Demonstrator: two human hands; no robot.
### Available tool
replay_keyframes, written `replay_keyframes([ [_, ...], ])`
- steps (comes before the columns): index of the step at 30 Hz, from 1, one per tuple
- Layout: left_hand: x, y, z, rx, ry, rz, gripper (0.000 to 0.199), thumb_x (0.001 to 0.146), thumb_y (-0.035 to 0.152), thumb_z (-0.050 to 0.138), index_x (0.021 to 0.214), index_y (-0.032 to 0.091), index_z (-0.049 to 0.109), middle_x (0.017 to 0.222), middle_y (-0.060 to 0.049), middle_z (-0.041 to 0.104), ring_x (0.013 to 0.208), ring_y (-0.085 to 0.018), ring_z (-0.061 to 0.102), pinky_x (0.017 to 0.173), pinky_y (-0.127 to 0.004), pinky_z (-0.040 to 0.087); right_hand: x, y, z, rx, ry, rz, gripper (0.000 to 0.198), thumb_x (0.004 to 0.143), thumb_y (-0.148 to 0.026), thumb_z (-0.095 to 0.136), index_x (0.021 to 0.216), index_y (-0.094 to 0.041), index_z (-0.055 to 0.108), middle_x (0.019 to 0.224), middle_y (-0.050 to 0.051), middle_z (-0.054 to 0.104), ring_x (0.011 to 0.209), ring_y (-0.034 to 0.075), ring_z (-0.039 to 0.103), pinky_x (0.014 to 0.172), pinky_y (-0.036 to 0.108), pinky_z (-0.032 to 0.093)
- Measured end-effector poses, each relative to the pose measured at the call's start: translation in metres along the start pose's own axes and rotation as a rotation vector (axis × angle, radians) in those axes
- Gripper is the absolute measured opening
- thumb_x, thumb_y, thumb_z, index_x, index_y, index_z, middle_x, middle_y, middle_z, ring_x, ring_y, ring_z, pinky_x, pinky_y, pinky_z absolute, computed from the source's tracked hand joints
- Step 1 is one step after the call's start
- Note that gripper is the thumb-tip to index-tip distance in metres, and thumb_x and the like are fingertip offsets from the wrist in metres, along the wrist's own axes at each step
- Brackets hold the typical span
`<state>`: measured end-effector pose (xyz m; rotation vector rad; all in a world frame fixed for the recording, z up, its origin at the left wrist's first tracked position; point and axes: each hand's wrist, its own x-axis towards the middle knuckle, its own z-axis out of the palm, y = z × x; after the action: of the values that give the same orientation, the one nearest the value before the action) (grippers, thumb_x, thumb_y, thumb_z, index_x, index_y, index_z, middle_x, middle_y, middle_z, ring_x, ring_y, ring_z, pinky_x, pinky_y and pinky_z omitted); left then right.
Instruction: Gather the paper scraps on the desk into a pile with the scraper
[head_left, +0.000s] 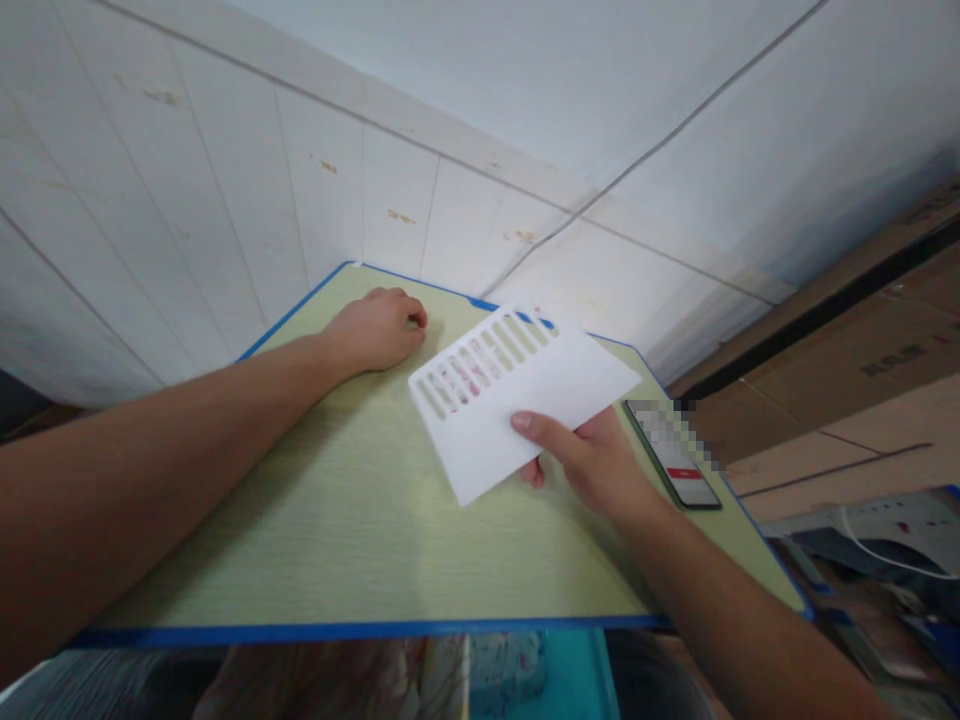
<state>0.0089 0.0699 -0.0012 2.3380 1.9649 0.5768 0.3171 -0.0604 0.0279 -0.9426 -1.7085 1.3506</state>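
Bare forearms reach from the near side across a pale green table (337, 540) with a blue edging. Below the near edge of the table sits a turquoise bin (592, 680), only partly in view; in it is something see-through with dark specks (510, 665), too blurred to name. Left of the bin, also under that edge, is patterned cloth (330, 680).

Over the middle of the table, the right hand (600, 470) grips a white card (525, 395), thumb flat on top and fingers underneath. The card is tilted, and whether its far edge touches the table cannot be told. A row of slots runs along one side of it, some showing pinkish marks, others the green behind.

Near the far left corner of the table, the left hand (382, 325) rests with its fingers loosely curled; whether anything lies inside the curl cannot be told. It is apart from the card.

Just inside the right edge of the table lies a phone (675, 460), its screen lit, with a red bar. Beyond that edge stand brown cardboard boxes (900, 330), whose contents are hidden. Behind the table, a grey cable (675, 133) runs up a white wall (390, 210).
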Motion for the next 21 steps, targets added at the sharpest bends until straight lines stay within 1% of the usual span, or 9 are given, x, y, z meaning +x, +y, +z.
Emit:
replay_keyframes([
  [2, 0.0, 0.0, 0.0, -0.002, -0.002, 0.002, 0.046, 0.102, 0.043, 0.059, 0.129, 0.025, 0.092, 0.142, -0.015, 0.086, 0.145, -0.039, 0.074, 0.127, -0.051, 0.06, 0.007, 0.001, -0.013, -0.076, 0.233, -0.095, 0.028, 0.1, -0.044, 0.091, 0.088, -0.025, 0.072, 0.061, -0.003, 0.067, 0.049, 0.017, 0.06, 0.045, 0.03, 0.056],
  [4, 0.0, 0.0, 0.0, 0.0, -0.002, 0.007, 0.047, 0.102, 0.042, 0.059, 0.13, 0.024, 0.092, 0.144, -0.015, 0.086, 0.146, -0.04, 0.073, 0.128, -0.051, 0.06, 0.016, 0.004, -0.028, -0.158, 0.432, -0.16, 0.025, 0.095, -0.041, 0.086, 0.084, -0.026, 0.069, 0.058, -0.003, 0.064, 0.045, 0.016, 0.056, 0.041, 0.029, 0.05],
  [5, 0.0, -0.001, 0.001, 0.003, 0.0, 0.009, 0.047, 0.102, 0.042, 0.058, 0.13, 0.025, 0.092, 0.144, -0.015, 0.086, 0.147, -0.039, 0.073, 0.128, -0.05, 0.059, 0.02, 0.006, -0.035, -0.198, 0.503, -0.168, 0.025, 0.091, -0.041, 0.084, 0.08, -0.026, 0.068, 0.057, -0.003, 0.063, 0.044, 0.016, 0.055, 0.04, 0.03, 0.048],
  [7, 0.0, -0.001, 0.001, 0.007, 0.003, 0.009, 0.047, 0.103, 0.041, 0.058, 0.131, 0.025, 0.092, 0.144, -0.014, 0.085, 0.147, -0.038, 0.073, 0.129, -0.049, 0.059, 0.027, 0.011, -0.049, -0.271, 0.603, -0.14, 0.025, 0.084, -0.043, 0.079, 0.071, -0.027, 0.065, 0.055, -0.001, 0.063, 0.043, 0.016, 0.054, 0.039, 0.03, 0.046],
  [9, -0.001, -0.001, 0.001, 0.0, 0.006, 0.013, 0.046, 0.103, 0.039, 0.058, 0.132, 0.025, 0.091, 0.143, -0.014, 0.085, 0.147, -0.037, 0.073, 0.13, -0.048, 0.058, 0.034, 0.016, -0.062, -0.327, 0.674, -0.105, 0.028, 0.079, -0.045, 0.076, 0.062, -0.027, 0.063, 0.051, 0.001, 0.06, 0.041, 0.016, 0.052, 0.038, 0.03, 0.044],
  [12, -0.002, 0.0, 0.001, -0.014, 0.006, 0.013, 0.045, 0.104, 0.037, 0.058, 0.131, 0.024, 0.092, 0.143, -0.016, 0.085, 0.145, -0.038, 0.074, 0.129, -0.049, 0.059, 0.04, 0.023, -0.075, -0.371, 0.731, -0.048, 0.029, 0.076, -0.048, 0.074, 0.059, -0.027, 0.063, 0.05, 0.003, 0.06, 0.041, 0.017, 0.052, 0.039, 0.031, 0.044],
  [15, -0.003, 0.0, 0.002, -0.023, 0.016, 0.007, 0.044, 0.105, 0.037, 0.058, 0.13, 0.024, 0.092, 0.144, -0.016, 0.086, 0.146, -0.039, 0.074, 0.127, -0.05, 0.06, 0.043, 0.027, -0.08, -0.419, 0.765, 0.018, 0.027, 0.076, -0.047, 0.072, 0.062, -0.026, 0.065, 0.051, 0.005, 0.064, 0.043, 0.018, 0.053, 0.04, 0.031, 0.044],
  [19, -0.003, 0.001, 0.001, -0.071, 0.041, -0.031, 0.041, 0.103, 0.031, 0.059, 0.126, 0.023, 0.092, 0.141, -0.014, 0.089, 0.14, -0.036, 0.078, 0.121, -0.047, 0.063, 0.046, 0.026, -0.077, -0.472, 0.726, 0.076, 0.025, 0.077, -0.043, 0.07, 0.06, -0.026, 0.065, 0.048, 0.005, 0.063, 0.042, 0.019, 0.054, 0.041, 0.032, 0.044],
  [21, -0.002, 0.001, 0.0, -0.085, 0.064, -0.048, 0.041, 0.103, 0.028, 0.059, 0.125, 0.022, 0.092, 0.139, -0.015, 0.09, 0.138, -0.037, 0.08, 0.12, -0.048, 0.063, 0.049, 0.023, -0.077, -0.501, 0.704, 0.092, 0.025, 0.078, -0.04, 0.07, 0.058, -0.025, 0.065, 0.047, 0.005, 0.063, 0.042, 0.02, 0.055, 0.042, 0.032, 0.044],
])
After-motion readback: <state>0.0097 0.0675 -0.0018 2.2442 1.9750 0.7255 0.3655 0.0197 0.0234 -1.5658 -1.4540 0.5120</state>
